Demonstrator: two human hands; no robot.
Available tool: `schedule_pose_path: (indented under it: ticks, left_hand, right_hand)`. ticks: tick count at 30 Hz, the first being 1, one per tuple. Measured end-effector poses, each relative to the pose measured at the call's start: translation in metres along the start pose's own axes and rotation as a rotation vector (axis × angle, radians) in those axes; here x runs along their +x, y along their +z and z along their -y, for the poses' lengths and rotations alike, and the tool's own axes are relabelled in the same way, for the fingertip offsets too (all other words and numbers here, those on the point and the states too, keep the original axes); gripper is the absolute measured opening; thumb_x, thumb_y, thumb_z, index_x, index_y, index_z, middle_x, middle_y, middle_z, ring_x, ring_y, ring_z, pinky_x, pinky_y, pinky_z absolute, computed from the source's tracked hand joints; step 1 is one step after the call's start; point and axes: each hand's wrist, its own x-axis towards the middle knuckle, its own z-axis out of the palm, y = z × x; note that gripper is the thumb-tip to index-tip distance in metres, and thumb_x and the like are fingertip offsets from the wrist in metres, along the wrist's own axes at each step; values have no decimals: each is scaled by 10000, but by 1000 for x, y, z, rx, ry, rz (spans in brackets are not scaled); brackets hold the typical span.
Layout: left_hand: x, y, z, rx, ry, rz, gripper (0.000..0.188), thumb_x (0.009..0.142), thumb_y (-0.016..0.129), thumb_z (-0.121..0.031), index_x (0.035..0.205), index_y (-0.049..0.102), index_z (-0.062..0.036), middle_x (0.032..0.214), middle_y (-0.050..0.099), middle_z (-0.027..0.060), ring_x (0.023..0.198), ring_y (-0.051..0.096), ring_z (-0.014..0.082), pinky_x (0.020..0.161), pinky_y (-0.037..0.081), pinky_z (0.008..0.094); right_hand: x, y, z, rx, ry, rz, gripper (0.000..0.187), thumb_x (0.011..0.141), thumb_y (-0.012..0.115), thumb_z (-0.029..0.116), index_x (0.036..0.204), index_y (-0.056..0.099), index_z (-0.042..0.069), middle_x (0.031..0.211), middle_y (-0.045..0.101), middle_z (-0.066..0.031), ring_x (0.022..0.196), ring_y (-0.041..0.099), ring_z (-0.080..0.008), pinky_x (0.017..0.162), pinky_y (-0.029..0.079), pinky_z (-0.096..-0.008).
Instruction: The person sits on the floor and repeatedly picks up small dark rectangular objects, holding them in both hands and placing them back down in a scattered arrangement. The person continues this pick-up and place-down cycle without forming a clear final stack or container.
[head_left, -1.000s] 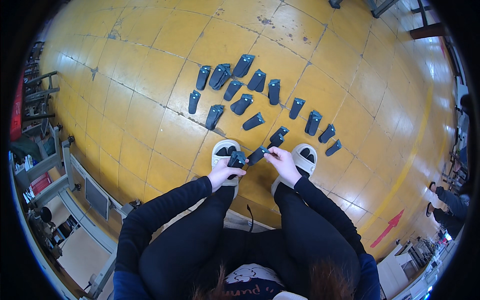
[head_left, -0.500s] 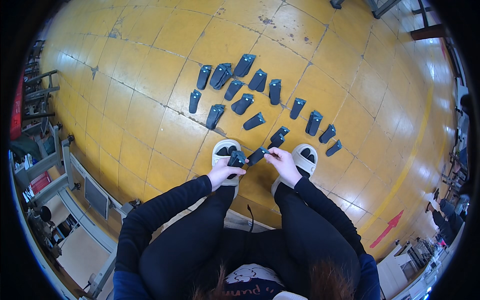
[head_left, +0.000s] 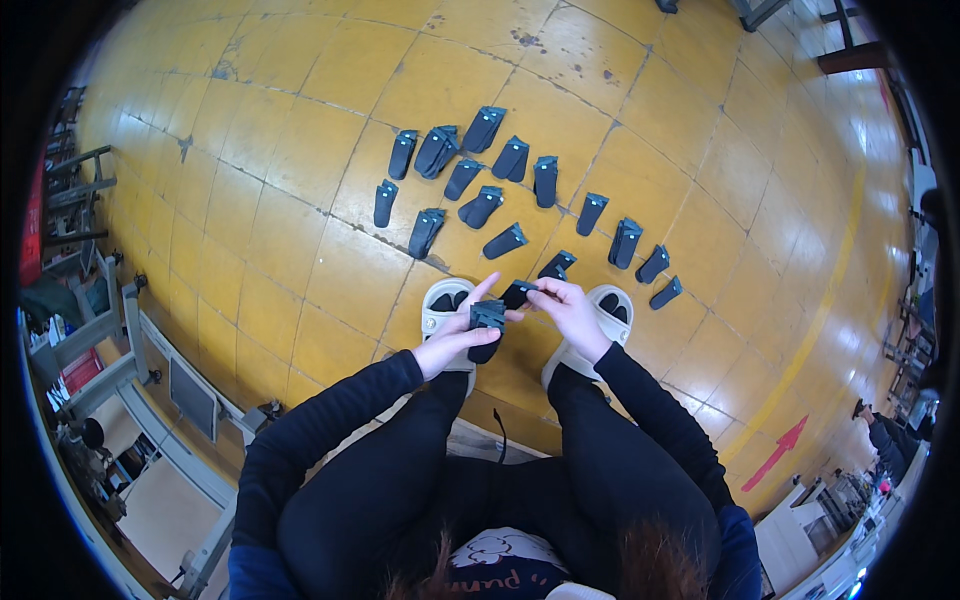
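Observation:
My left hand (head_left: 452,338) is closed round a small stack of flat, dark, round-ended pieces (head_left: 484,350) with teal ends, its thumb across the stack and a finger stretched out. Between the fingertips of my right hand (head_left: 570,312) is a single dark piece (head_left: 517,294) of the same sort, just beside the stack and partly near my left fingers. Both hands are above the floor between my feet. Just beyond them lies a small dark pile (head_left: 556,266). Whether the pieces are socks I cannot tell for sure.
Several more dark piles lie spread on the yellow tiled floor (head_left: 330,250), such as a thick one (head_left: 437,152) and a small one (head_left: 666,292) by my right foot. My feet wear light slides (head_left: 437,325). Grey metal frames (head_left: 130,330) stand left. A person (head_left: 890,440) is far right.
My left hand has turned, raising a finger and bringing the stack slightly right and upright. The piece in my right hand has moved slightly up, nearer my left fingers. The piles on the floor stay put.

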Motion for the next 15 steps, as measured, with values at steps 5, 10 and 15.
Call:
schedule_pose_path:
  ticks: [5, 10, 15]
  left_hand:
    - [10, 1, -5, 412, 110, 105, 809, 908, 622, -292, 1506, 124, -69, 1516, 277, 96, 1373, 302, 195, 1130, 207, 342]
    - [6, 11, -12, -61, -71, -69, 783, 948, 565, -221, 1518, 41, -109, 1412, 412, 89, 1242, 469, 190, 1055, 339, 328]
    - [2, 16, -12, -170, -131, -64, 780, 943, 562, -188, 1521, 41, -129, 1205, 530, 65, 872, 609, 153, 830, 479, 291]
  right_hand:
    - [-3, 21, 29, 109, 6, 187, 154, 926, 519, 89, 966, 635, -4, 857, 639, -12, 822, 588, -87, 756, 457, -236]
    - [-13, 27, 40, 200, -22, 156, 164, 916, 562, 106, 942, 646, -33, 804, 639, -30, 717, 582, -86, 675, 475, -240]
    - [-18, 30, 40, 19, -21, 114, 154, 909, 550, 79, 942, 640, -41, 771, 636, -45, 699, 583, -81, 663, 474, -234]
